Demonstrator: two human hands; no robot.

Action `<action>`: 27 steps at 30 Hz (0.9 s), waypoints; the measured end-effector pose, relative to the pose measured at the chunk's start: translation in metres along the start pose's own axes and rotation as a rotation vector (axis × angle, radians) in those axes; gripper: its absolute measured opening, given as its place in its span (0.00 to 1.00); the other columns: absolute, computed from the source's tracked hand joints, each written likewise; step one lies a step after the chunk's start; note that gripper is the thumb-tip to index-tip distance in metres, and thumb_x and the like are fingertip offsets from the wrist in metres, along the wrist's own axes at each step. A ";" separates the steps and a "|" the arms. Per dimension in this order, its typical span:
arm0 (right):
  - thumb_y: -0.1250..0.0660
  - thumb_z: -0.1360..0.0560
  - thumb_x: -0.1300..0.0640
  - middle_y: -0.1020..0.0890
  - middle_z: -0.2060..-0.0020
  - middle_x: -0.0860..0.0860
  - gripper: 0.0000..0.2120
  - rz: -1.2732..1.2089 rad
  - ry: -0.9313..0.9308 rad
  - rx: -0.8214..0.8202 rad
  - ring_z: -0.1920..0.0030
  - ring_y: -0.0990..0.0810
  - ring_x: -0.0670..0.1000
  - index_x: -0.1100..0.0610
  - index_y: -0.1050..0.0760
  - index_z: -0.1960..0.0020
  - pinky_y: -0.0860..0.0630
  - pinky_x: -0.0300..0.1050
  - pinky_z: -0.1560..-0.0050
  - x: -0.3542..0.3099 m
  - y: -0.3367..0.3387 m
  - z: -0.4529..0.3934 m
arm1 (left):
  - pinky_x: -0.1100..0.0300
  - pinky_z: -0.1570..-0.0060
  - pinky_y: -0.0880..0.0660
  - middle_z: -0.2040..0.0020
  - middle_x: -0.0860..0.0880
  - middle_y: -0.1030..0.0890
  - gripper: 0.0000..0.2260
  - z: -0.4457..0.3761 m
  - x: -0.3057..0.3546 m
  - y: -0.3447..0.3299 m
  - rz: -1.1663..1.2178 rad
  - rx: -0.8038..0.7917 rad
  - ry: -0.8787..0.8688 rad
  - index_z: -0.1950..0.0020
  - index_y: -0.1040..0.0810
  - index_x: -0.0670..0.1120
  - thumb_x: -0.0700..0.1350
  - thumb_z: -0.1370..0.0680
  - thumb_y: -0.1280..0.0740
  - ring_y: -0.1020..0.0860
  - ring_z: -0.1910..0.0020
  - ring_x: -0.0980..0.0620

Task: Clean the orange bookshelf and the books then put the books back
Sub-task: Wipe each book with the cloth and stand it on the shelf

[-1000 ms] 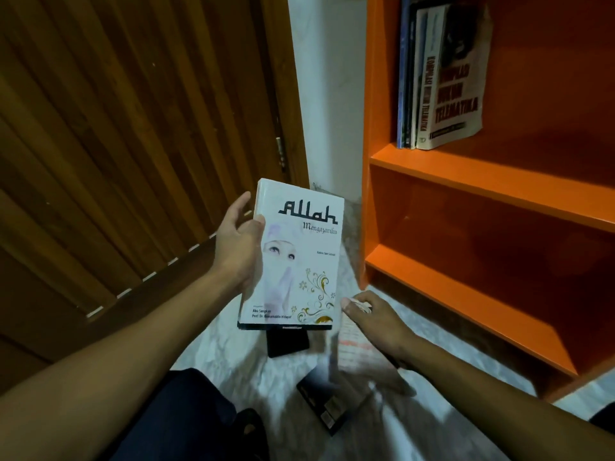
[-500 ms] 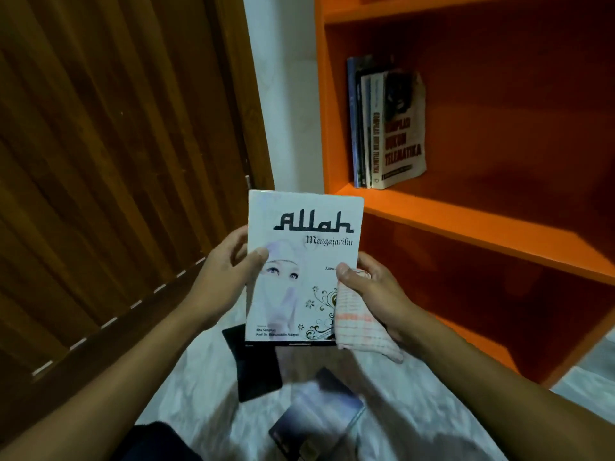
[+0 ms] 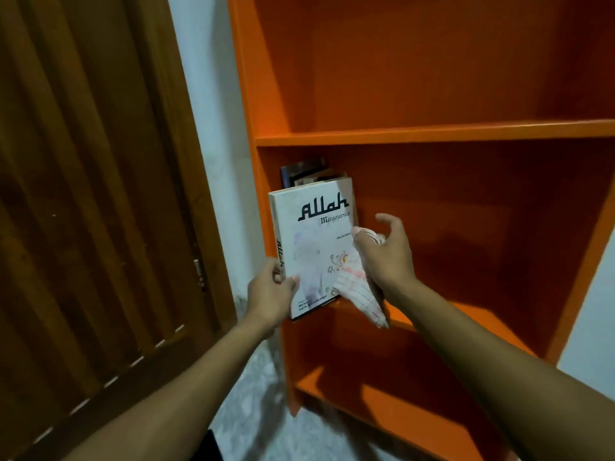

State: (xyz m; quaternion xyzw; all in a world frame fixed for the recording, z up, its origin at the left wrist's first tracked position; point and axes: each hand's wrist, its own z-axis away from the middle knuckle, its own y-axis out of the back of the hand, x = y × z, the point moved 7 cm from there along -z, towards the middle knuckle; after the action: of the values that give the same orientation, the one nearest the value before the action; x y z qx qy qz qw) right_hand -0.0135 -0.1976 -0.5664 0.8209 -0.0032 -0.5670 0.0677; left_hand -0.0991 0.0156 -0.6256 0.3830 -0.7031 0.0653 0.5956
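The left hand (image 3: 271,292) is closed on the lower left corner of the white book (image 3: 311,247), thumb on the front cover and fingers around the spine. The book stands upright at the left end of the middle shelf of the orange bookshelf (image 3: 432,136), its bottom edge at the shelf's front lip, front cover facing out and to the right. Behind it, against the left wall of the bookshelf, the dark tops of other books (image 3: 304,173) show — their titles cannot be read.

The right hand (image 3: 386,257) lies against the right side of the book's cover. Its thumb pinches a white cloth (image 3: 361,292) with faint red stripes against the palm, while the other fingers are spread loosely; the cloth hangs down over the book's lower right corner and past the shelf's front lip.

The shelf above and the one below look bare. A brown wooden door (image 3: 93,194) stands to the left — a strip of white wall between it and the bookshelf.
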 end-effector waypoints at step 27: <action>0.30 0.24 0.46 0.21 0.49 0.51 0.21 -0.042 -0.118 -0.094 0.54 0.20 0.51 0.50 0.31 0.35 0.23 0.53 0.53 0.058 0.046 -0.013 | 0.56 0.51 0.30 0.40 0.43 0.28 0.12 -0.085 0.006 -0.106 -0.079 0.289 -0.005 0.40 0.30 0.42 0.41 0.21 0.32 0.26 0.46 0.45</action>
State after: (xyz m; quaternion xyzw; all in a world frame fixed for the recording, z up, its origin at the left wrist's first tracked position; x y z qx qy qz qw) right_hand 0.0224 -0.2467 -0.6102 0.7818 0.0367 -0.6153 0.0939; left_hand 0.0326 -0.0146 -0.6350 0.4925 -0.6720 0.1415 0.5347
